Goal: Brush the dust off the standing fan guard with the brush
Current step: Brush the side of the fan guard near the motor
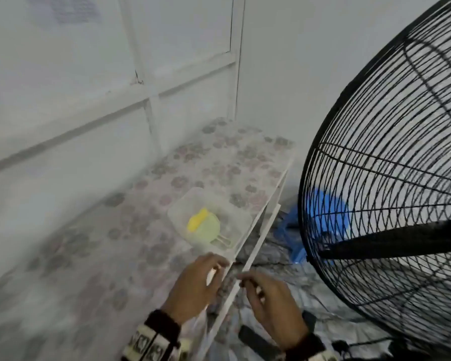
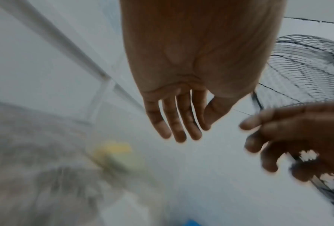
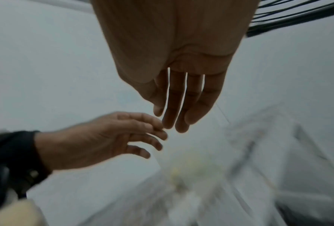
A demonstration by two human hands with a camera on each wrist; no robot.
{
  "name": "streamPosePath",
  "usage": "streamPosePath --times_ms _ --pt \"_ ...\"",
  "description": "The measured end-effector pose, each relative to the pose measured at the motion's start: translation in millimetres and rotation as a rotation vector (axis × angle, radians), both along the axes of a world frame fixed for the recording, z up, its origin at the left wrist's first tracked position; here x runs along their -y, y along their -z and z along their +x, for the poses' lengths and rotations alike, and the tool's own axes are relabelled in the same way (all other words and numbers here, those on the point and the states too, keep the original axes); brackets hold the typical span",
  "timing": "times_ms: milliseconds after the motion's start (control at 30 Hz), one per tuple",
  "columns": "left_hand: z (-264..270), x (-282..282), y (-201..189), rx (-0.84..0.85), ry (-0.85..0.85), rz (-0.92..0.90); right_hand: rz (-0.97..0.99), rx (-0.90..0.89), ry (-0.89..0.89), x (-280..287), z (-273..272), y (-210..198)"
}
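Observation:
A light green brush [image 1: 204,225] with yellow bristles lies in a clear plastic container [image 1: 185,204] on the floral-covered table [image 1: 94,256]. The big black wire fan guard [image 1: 391,157] stands upright to the right of the table. My left hand [image 1: 206,272] hovers over the table's front edge, just short of the container, fingers straight and empty. My right hand [image 1: 261,287] is beside it, right of the edge, fingers loose and holding nothing. The wrist views show the left hand [image 2: 174,126] and the right hand [image 3: 179,107] empty, with the brush [image 2: 113,151] a yellow blur beyond.
White panelled walls [image 1: 89,87] close in behind and left of the table. A blue plastic object [image 1: 320,212] sits on the floor behind the guard. A black bar [image 1: 391,241] crosses the guard's lower part. White table rails [image 1: 258,246] run between my hands.

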State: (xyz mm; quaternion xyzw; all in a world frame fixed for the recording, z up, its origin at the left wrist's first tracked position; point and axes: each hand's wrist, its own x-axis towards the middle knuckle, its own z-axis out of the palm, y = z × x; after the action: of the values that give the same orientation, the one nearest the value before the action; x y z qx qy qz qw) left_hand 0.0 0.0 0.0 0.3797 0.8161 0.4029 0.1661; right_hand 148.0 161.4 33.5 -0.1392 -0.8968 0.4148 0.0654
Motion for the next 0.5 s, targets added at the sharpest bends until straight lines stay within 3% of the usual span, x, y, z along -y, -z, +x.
streamPosePath --times_ms 67,100,167,300,400,500 --pt "-44 -5 -4 -0.299 -0.173 0.06 0.134 -0.209 -0.066 -3 -54 -21" --pt "-65 -9 -10 -0.337 -0.247 0.038 0.199 -0.219 -0.098 -8 -87 -28" --pt "-105 -13 -15 -0.258 -0.363 -0.075 0.294 -0.084 -0.13 -24 -150 -27" --pt "-131 -11 -9 0.028 -0.341 -0.285 0.495 0.44 -0.169 -41 -213 -2" --pt "-136 -9 -6 0.146 -0.294 -0.287 0.625 0.518 -0.159 -34 -225 23" --pt "-135 -7 3 0.139 -0.306 -0.211 0.726 0.524 -0.111 -26 -234 43"
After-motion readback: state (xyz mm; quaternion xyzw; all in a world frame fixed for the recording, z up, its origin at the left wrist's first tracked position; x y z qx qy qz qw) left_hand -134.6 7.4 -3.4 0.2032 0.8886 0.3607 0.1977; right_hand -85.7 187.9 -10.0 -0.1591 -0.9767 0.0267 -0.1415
